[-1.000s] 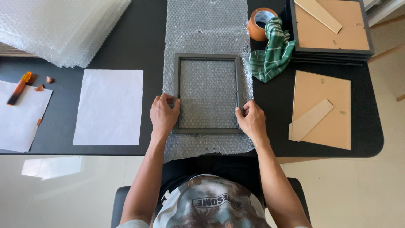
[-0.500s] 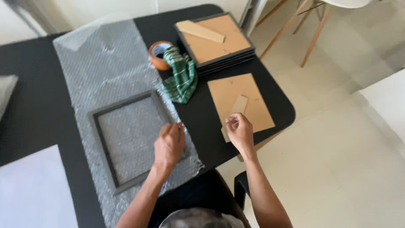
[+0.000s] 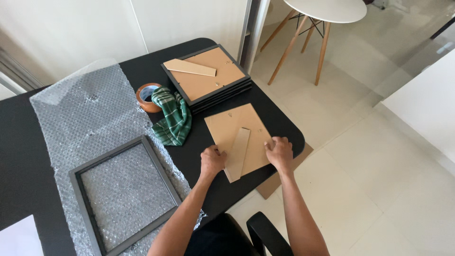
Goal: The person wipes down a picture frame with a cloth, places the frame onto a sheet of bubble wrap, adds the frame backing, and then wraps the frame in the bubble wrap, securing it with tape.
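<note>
A brown fibreboard frame backing (image 3: pixel 235 127) with its stand strip (image 3: pixel 238 152) lies flat near the right edge of the black table (image 3: pixel 204 151). My left hand (image 3: pixel 212 161) grips the backing's near left edge. My right hand (image 3: pixel 279 152) grips its near right corner. To the left an empty dark grey picture frame (image 3: pixel 122 194) rests on a sheet of bubble wrap (image 3: pixel 90 118).
A stack of framed backings (image 3: pixel 206 77) with a loose strip sits at the table's far side. A roll of brown tape (image 3: pixel 148 97) and a green checked cloth (image 3: pixel 174 120) lie beside it. A white round stool (image 3: pixel 327 19) stands on the tiled floor. A black chair (image 3: pixel 265 234) is below me.
Both hands left the grey frame and moved right to the brown backing, which they now grip. The head view swung right toward the table's edge.
</note>
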